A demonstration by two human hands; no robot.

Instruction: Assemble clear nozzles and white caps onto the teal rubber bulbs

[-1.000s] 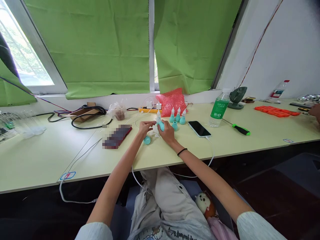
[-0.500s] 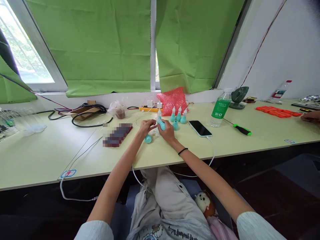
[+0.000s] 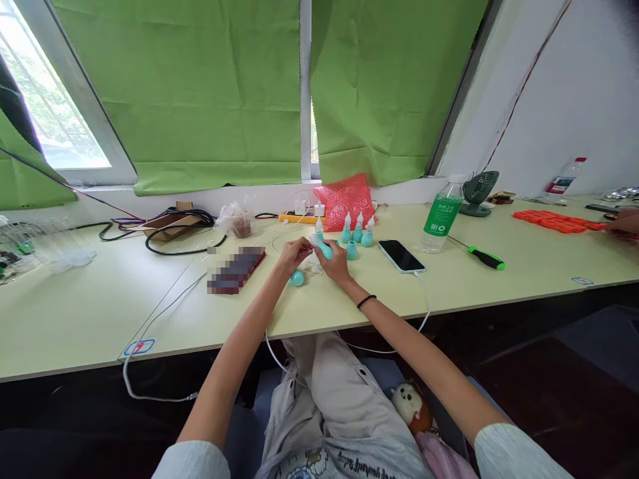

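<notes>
In the head view my right hand [image 3: 336, 263] is closed around a teal nasal aspirator [image 3: 326, 250], its clear nozzle end tilted up and left. My left hand [image 3: 295, 253] is pinched at that nozzle end; what sits between its fingertips is too small to make out. Below the hands a loose teal bulb [image 3: 297, 277] lies on the table, beside some small clear pieces [image 3: 315, 267] partly hidden by my right hand. Just right of my hands stands a teal bulb without a nozzle [image 3: 351, 251]. Behind it, several aspirators with clear nozzles [image 3: 358, 231] stand upright.
A pink bubble-wrap bag [image 3: 344, 203] and a power strip [image 3: 299, 217] lie at the back. To the right are a phone [image 3: 401, 255] on a cable, a water bottle [image 3: 442, 216], a screwdriver [image 3: 485, 257] and orange parts [image 3: 556, 220]. Another person's hand [image 3: 626, 225] shows at the far right.
The view has shifted very slightly. The aspirator in my right hand has tipped a little more toward level, and both hands stay at the same spot. The other person's hand has moved slightly.
</notes>
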